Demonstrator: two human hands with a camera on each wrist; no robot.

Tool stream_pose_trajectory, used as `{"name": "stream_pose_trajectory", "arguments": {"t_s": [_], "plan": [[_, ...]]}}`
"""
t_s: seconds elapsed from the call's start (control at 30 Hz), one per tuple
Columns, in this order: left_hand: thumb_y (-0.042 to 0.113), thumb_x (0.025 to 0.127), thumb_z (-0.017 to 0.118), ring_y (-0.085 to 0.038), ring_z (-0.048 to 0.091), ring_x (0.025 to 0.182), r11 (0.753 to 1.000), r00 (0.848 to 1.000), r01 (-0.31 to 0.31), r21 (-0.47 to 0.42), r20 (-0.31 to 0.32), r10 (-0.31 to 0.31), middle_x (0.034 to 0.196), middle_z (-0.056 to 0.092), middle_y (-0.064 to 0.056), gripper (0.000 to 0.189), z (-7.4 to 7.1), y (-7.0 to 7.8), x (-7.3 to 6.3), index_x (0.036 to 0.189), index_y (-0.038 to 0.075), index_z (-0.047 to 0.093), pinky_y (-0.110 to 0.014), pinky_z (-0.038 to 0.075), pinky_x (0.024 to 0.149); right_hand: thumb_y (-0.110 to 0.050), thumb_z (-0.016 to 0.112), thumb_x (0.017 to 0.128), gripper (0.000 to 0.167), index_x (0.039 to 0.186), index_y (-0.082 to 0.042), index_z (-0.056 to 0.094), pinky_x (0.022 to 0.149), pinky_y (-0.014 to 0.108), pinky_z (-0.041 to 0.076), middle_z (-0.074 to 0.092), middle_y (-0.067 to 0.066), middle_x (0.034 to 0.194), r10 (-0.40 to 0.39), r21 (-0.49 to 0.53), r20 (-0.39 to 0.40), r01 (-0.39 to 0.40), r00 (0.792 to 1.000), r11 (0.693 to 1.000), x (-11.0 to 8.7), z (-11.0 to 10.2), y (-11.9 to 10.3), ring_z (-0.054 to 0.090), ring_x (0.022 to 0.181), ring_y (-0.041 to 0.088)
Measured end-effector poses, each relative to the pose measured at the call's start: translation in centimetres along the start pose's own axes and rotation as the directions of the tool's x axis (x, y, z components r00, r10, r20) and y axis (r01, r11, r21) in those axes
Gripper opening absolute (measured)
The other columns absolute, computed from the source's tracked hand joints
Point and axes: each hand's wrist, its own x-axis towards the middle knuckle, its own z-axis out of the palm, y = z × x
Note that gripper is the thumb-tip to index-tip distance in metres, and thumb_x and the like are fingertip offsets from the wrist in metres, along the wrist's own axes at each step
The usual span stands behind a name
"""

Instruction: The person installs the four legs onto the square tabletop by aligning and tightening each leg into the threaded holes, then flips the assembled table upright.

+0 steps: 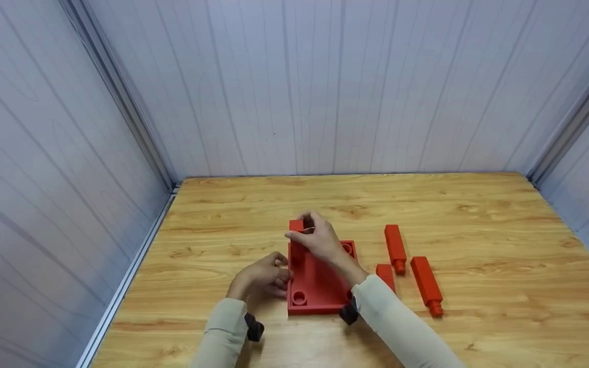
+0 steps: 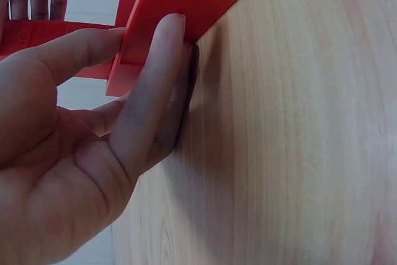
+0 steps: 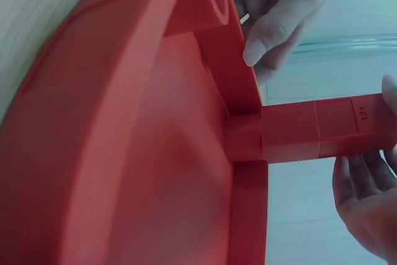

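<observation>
Neighbouring the tray [image 1: 318, 309] are bars [image 1: 395, 248] (sleeve [image 1: 402, 322] overlapping one).

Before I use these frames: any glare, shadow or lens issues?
Head: pale glare on the tabletop, in front of the red tray; left wrist: a soft shadow on the wood beside the left hand; right wrist: the tray's near wall looks bowed, probably lens distortion, but the red post shows legible stamping.

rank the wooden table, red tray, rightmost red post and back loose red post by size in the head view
1. Wooden table
2. Red tray
3. Rightmost red post and back loose red post: too alike to rank; the former lies nearer the camera
</observation>
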Motion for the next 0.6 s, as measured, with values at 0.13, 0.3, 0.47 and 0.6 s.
{"name": "stream_pose_trajectory", "arguments": {"t_s": [0.13, 0.3, 0.47, 0.6], "plan": [[0.005, 0.092, 0.055, -0.023, 0.065, 0.074, 1.0, 1.0, 0.006, 0.004, 0.0, -0.006, 0.097, 0.061, -0.015, 0.037, 0.01, 0.16, -0.01, 0.124, 0.001, 0.037, -0.039, 0.061, 0.069, -0.029, 0.075, 0.082, 0.037, 0.105, -0.011, 0.052, 0.073, 0.026, 0.056, 0.061, 0.006, 0.098, -0.009, -0.02, -0.025, 0.008, 1.0, 1.0, -0.02, 0.2, -0.06, 0.063, 0.087, 0.017], [0.007, 0.092, 0.056, -0.021, 0.064, 0.074, 1.0, 1.0, 0.017, 0.018, -0.007, -0.016, 0.095, 0.061, -0.015, 0.038, 0.0, 0.36, -0.14, 0.124, 0.002, 0.037, -0.039, 0.061, 0.068, -0.032, 0.075, 0.082, 0.039, 0.106, -0.011, 0.051, 0.073, 0.025, 0.054, 0.061, 0.005, 0.096, -0.004, -0.055, -0.046, 0.001, 0.999, 0.998, -0.06, 0.44, -0.16, 0.059, 0.085, 0.014], [0.005, 0.092, 0.056, -0.021, 0.059, 0.072, 1.0, 1.0, 0.02, 0.009, -0.008, -0.02, 0.095, 0.059, -0.013, 0.038, 0.1, 0.55, -0.25, 0.125, 0.002, 0.036, -0.039, 0.061, 0.067, -0.033, 0.075, 0.082, 0.041, 0.107, -0.011, 0.051, 0.074, 0.025, 0.053, 0.061, 0.004, 0.096, 0.002, -0.089, -0.062, -0.007, 0.998, 0.996, -0.11, 0.5, -0.26, 0.059, 0.085, 0.013], [0.005, 0.092, 0.056, -0.021, 0.062, 0.073, 1.0, 1.0, 0.02, 0.022, -0.012, -0.02, 0.094, 0.06, -0.013, 0.037, 0.15, 0.58, -0.28, 0.124, 0.002, 0.037, -0.039, 0.061, 0.067, -0.032, 0.075, 0.082, 0.041, 0.107, -0.01, 0.051, 0.073, 0.025, 0.053, 0.061, 0.005, 0.096, -0.009, -0.092, -0.064, 0.003, 0.998, 0.996, -0.17, 0.54, -0.3, 0.059, 0.085, 0.014]]}}
